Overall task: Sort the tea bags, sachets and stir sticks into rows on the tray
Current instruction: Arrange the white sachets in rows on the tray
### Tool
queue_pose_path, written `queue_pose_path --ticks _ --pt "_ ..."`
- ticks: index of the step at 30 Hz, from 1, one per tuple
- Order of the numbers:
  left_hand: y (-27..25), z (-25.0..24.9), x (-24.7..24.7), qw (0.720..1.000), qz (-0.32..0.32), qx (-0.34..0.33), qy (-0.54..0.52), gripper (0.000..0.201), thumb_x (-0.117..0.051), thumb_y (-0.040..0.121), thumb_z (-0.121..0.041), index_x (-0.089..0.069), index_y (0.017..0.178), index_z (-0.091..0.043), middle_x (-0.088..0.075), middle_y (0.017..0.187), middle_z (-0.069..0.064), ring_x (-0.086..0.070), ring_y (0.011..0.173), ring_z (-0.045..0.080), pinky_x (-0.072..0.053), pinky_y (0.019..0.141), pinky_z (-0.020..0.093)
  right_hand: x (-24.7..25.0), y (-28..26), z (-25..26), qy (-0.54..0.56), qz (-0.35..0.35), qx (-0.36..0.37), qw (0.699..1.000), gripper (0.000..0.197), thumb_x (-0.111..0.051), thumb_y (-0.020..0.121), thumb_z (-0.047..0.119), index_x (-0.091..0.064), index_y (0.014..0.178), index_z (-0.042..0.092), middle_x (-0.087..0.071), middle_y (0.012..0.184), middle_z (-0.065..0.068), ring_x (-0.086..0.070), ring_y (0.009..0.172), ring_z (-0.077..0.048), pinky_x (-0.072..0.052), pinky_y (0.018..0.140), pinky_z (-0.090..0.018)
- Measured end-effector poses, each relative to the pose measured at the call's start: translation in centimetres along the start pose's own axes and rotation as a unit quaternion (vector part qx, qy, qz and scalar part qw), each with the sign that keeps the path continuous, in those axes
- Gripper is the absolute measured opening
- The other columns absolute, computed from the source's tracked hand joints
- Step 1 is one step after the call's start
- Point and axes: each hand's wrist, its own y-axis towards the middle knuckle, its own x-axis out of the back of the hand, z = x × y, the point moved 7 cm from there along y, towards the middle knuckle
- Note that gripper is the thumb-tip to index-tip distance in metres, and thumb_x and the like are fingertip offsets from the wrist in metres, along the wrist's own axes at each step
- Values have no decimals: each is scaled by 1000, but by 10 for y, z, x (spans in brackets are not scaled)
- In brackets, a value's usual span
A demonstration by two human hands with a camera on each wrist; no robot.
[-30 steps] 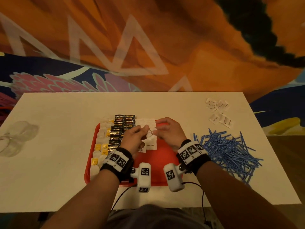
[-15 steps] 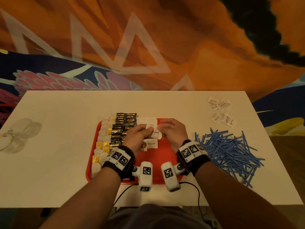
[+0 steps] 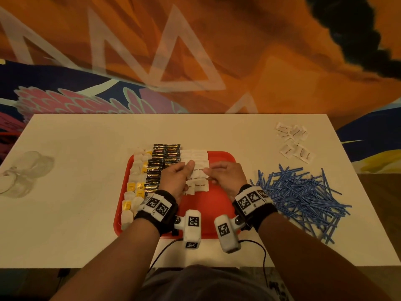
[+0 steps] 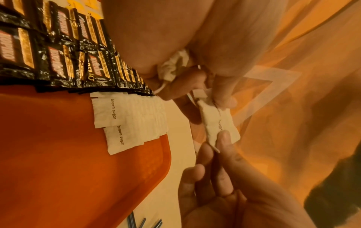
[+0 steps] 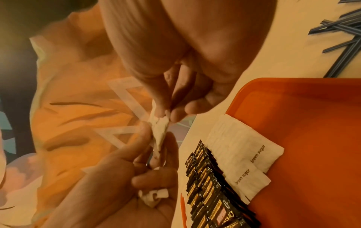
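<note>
White tabletop [image 3: 76, 192] under you carries the red tray [image 3: 219, 205] — tea bags [image 3: 134, 192], dark sachets [image 3: 161, 161] and white "brown sugar" packets [image 3: 196, 157] lie in rows. Your left hand [image 3: 176, 181] and right hand [image 3: 225, 175] each pinch one end of a single white sachet [image 4: 218, 123] above the tray; blue stir sticks [image 3: 303, 198] lie heaped beside it.

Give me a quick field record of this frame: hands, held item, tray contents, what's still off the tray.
left hand: pinches one end of the held sachet; more white sachets tucked in its palm
right hand: pinches the other end
held sachet: white, brown sugar, above the tray
tray: red; right part bare
rows on tray: tea bags at left, black-gold sachets, brown sugar sachets
off tray: blue stir sticks piled at right; white sachets at far right
table: white; clear plastic item at left
</note>
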Motion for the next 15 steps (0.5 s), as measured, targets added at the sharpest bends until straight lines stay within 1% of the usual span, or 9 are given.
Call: queue_pose_path --ticks 2,3,4,6,8,10,12,13,15 --pt "0 2 3 1000 -12 -4 9 22 -70 92 -28 -69 81 -9 -48 65 2 -37 50 12 -32 40 22 -2 1 -5 -4 9 -11 1000 16 -77 81 7 -66 92 9 -70 80 -8 -64 61 -11 -51 57 -21" --pt "0 3 4 1000 -16 -6 13 23 -70 92 -27 -69 87 -5 -50 67 4 -39 50 12 -32 40 22 -5 2 -9 -8 22 -17 1000 21 -78 80 9 -66 97 6 -70 82 -9 -65 62 -11 -51 57 -21" --pt "0 2 4 1000 -21 -4 17 22 -70 92 -26 -69 89 -4 -52 67 4 -41 50 13 -34 41 23 -7 2 -12 -12 32 -26 999 26 -79 80 9 -65 102 4 -70 83 -10 -66 62 -11 -51 56 -21" --pt "1 1 9 999 -41 -2 22 17 -71 91 -25 -72 91 -8 -61 71 3 -49 54 13 -38 46 24 -9 5 -18 -22 34 -33 999 29 -78 80 8 -64 104 1 -70 82 -10 -66 59 -9 -50 53 -19" --pt "3 0 17 997 -63 -9 33 11 -69 93 -24 -74 94 -14 -67 75 0 -54 54 9 -41 48 22 -7 10 -24 -27 27 -36 999 29 -77 81 7 -63 105 0 -69 82 -10 -65 56 -7 -50 52 -18" --pt "6 2 25 997 -73 -14 37 12 -66 95 -25 -73 95 -15 -69 77 1 -57 57 9 -40 45 21 -5 15 -33 -33 17 -44 998 30 -77 82 8 -63 107 -1 -70 85 -11 -66 57 -7 -49 52 -18" --pt "7 6 33 997 -72 -2 41 15 -63 97 -28 -72 94 -17 -70 78 2 -59 64 14 -39 44 23 0 22 -45 -52 8 -55 997 33 -78 81 10 -64 109 0 -72 86 -11 -67 60 -8 -50 54 -19" --pt "8 10 37 997 -69 8 42 16 -62 98 -28 -71 94 -16 -69 76 1 -58 64 16 -39 44 23 3 24 -52 -65 4 -60 996 32 -78 81 12 -65 109 1 -72 85 -10 -67 61 -8 -50 55 -20" --pt "7 17 44 996 -66 30 42 17 -60 99 -28 -71 96 -15 -69 71 -2 -58 63 15 -38 44 23 10 29 -67 -95 -4 -72 993 30 -78 81 15 -67 107 4 -73 83 -6 -68 62 -8 -51 55 -18"
